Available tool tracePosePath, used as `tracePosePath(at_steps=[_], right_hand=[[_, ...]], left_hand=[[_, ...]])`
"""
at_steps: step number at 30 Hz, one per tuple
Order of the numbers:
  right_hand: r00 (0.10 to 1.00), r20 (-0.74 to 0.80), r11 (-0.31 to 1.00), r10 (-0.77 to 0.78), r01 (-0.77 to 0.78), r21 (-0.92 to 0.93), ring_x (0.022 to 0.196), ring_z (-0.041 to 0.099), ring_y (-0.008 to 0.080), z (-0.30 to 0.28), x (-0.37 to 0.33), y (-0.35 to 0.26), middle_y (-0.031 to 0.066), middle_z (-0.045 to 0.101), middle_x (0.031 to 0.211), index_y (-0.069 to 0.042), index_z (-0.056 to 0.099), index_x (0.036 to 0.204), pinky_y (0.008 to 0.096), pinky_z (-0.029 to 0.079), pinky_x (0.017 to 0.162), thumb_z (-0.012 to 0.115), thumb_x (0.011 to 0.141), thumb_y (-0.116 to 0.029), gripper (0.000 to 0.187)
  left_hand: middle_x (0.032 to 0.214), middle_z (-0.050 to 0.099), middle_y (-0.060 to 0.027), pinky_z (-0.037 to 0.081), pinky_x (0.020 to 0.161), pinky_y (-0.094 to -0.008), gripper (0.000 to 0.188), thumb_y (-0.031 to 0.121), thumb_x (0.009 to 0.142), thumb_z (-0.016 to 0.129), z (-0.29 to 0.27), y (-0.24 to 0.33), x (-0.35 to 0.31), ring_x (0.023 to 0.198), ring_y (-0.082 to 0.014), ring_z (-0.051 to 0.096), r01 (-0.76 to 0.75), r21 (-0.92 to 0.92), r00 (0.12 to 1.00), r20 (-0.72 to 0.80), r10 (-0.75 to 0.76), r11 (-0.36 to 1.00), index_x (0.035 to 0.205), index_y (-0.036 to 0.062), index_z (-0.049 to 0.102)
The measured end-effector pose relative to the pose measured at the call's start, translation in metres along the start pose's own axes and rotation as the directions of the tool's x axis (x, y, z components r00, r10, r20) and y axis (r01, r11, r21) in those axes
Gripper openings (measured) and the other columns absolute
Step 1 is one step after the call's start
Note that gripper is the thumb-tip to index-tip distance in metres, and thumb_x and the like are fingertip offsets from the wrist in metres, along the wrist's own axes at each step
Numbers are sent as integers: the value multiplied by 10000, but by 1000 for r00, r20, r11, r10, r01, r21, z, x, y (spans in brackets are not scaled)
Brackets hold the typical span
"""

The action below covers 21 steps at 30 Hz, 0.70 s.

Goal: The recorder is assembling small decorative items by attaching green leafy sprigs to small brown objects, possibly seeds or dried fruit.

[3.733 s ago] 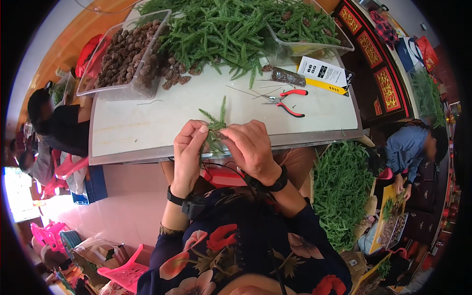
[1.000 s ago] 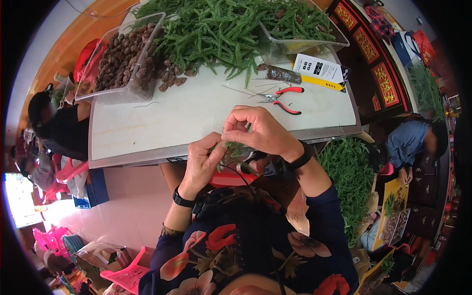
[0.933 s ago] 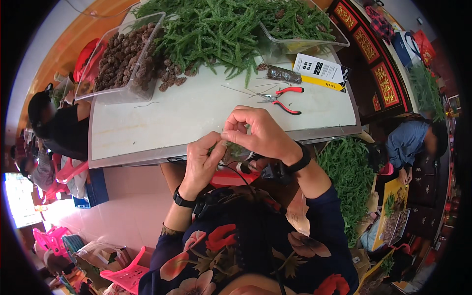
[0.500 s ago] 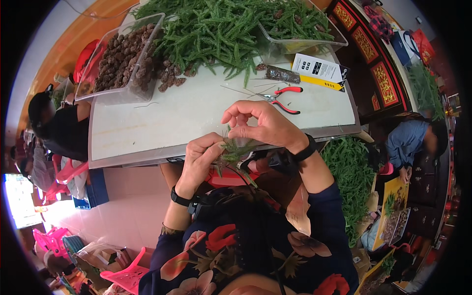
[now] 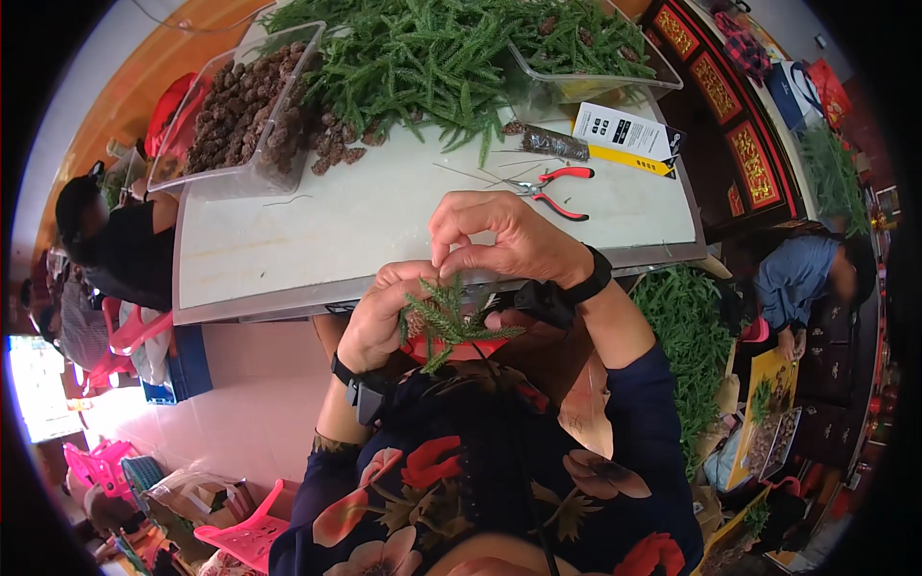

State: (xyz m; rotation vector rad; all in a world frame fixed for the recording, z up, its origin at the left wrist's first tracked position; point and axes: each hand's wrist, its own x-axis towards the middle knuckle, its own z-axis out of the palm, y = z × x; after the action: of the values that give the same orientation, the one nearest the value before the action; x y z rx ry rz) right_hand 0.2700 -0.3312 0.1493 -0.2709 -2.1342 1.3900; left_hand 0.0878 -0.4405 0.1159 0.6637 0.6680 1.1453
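Note:
In front of my chest, at the table's near edge, my left hand (image 5: 382, 312) is closed around the base of a small green artificial pine sprig (image 5: 449, 322). Its needled tips fan out below and to the right of the fingers. My right hand (image 5: 495, 233) pinches just above the left fingertips, thumb against forefinger; what lies in that pinch is too small to make out. Beyond the right hand, red-and-black pliers (image 5: 567, 174) rest with handles spread on the white table (image 5: 317, 235). Thin dark wires (image 5: 468, 174) lie beside their jaws.
A clear bin of pine cones (image 5: 240, 120) stands at the far left, with loose cones (image 5: 336, 139) beside it. Green sprigs (image 5: 413, 67) heap up at the back, near another clear bin (image 5: 595, 86). Packaging (image 5: 624, 134) lies far right. People sit at both sides.
The sprig has turned and now spreads more openly below my left hand. My right fingers have come down and closed into a pinch at the left fingertips.

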Motion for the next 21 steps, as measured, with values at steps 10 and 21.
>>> tracePosePath(at_steps=[10, 21], right_hand=[[986, 162, 999, 24, -17, -45, 800, 596, 155, -11, 7, -2, 40, 614, 907, -64, 671, 867, 287, 468, 700, 743, 767, -50, 124], [999, 8, 837, 39, -28, -546, 746, 586, 237, -7, -12, 10, 46, 602, 856, -39, 581, 781, 339, 451, 646, 663, 825, -93, 108]], left_hand=[[792, 647, -50, 458, 656, -225, 167, 48, 847, 527, -17, 4, 8, 692, -90, 580, 131, 90, 986, 93, -139, 987, 875, -59, 653], [709, 619, -78, 442, 591, -286, 110, 87, 863, 606, -6, -6, 27, 610, -154, 560, -77, 869, 989, 4, 148, 488, 903, -10, 641]])
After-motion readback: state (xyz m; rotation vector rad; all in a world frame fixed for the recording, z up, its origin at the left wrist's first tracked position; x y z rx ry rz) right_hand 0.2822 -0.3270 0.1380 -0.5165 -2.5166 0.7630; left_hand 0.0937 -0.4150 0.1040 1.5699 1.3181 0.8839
